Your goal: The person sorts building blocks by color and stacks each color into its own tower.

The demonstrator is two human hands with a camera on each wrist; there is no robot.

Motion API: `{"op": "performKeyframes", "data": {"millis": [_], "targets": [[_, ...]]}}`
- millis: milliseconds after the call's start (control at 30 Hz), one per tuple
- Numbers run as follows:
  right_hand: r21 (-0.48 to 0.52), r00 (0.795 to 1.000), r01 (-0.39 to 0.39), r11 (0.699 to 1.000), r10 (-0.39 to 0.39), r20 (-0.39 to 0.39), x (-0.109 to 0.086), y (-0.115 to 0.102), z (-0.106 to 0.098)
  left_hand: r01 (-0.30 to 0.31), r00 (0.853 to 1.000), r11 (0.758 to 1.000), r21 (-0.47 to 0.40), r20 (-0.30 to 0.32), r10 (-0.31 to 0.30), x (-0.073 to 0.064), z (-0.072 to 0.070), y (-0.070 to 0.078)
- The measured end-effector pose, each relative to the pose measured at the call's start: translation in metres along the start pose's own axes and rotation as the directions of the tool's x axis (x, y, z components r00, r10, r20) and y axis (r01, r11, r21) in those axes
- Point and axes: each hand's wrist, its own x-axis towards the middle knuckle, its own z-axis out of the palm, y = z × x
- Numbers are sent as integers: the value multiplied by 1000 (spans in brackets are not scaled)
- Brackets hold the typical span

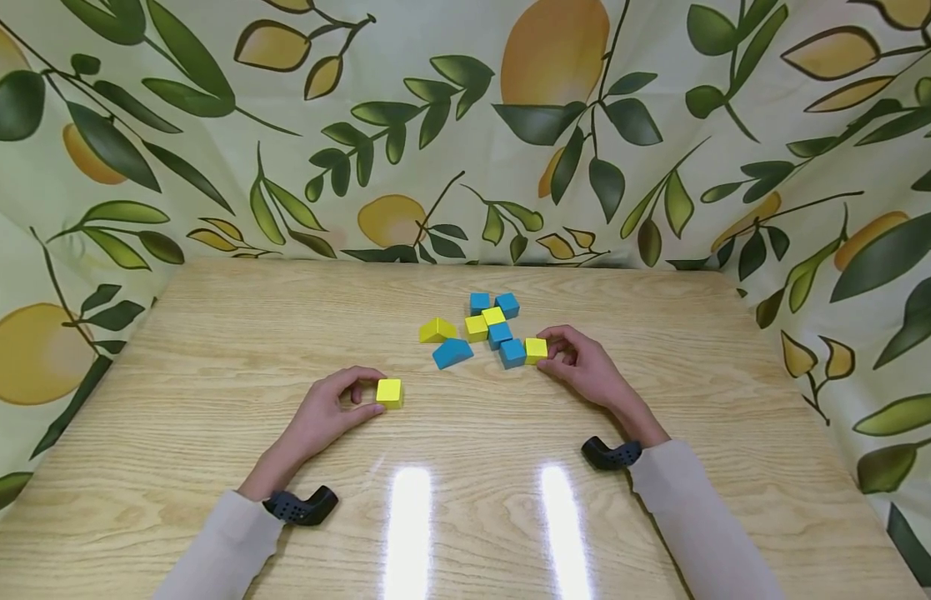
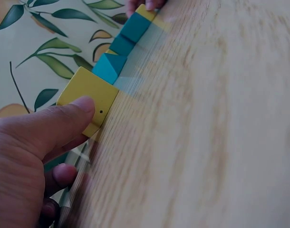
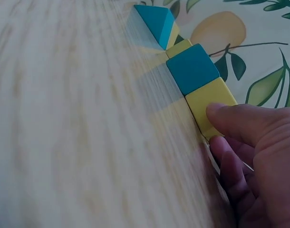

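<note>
My left hand [image 1: 333,410] pinches a yellow cube [image 1: 389,393] between thumb and fingers, left of the block group and nearer to me. In the left wrist view the thumb lies on the face of this yellow cube [image 2: 90,97], which has a small dark dot. My right hand [image 1: 585,367] pinches another yellow cube [image 1: 536,351] at the group's right end. That yellow cube [image 3: 209,107] sits right against a blue cube [image 3: 193,70] in the right wrist view. Further blue cubes [image 1: 499,336] and yellow cubes [image 1: 476,328] form a crooked cluster behind.
A yellow triangular block [image 1: 437,331] and a blue triangular block [image 1: 453,353] lie left of the cluster. The wooden table [image 1: 285,308] meets a leaf-and-fruit patterned cloth [image 1: 435,133] at its back. Dark wrist devices [image 1: 303,507] sit at both sleeves.
</note>
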Motion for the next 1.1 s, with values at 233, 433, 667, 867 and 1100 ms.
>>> {"op": "performKeyframes", "data": {"millis": [233,433,667,867,1100], "targets": [[32,999,-36,999,37,-30,-3,-1,-2,-13,1000,1000,16,4,13,2,0,0],[121,996,-37,992,46,-72,-5,1,-5,-1,1000,1000,18,6,1,3,1,0],[224,992,12,975,16,-126,-4,-2,-6,0,1000,1000,10,0,0,2,1,0],[253,993,51,966,-22,-116,-4,-15,-2,-11,1000,1000,16,3,11,1,1,-1],[323,984,129,938,-80,-162,-1,-35,9,-34,999,999,31,2,34,1,1,-3]]}}
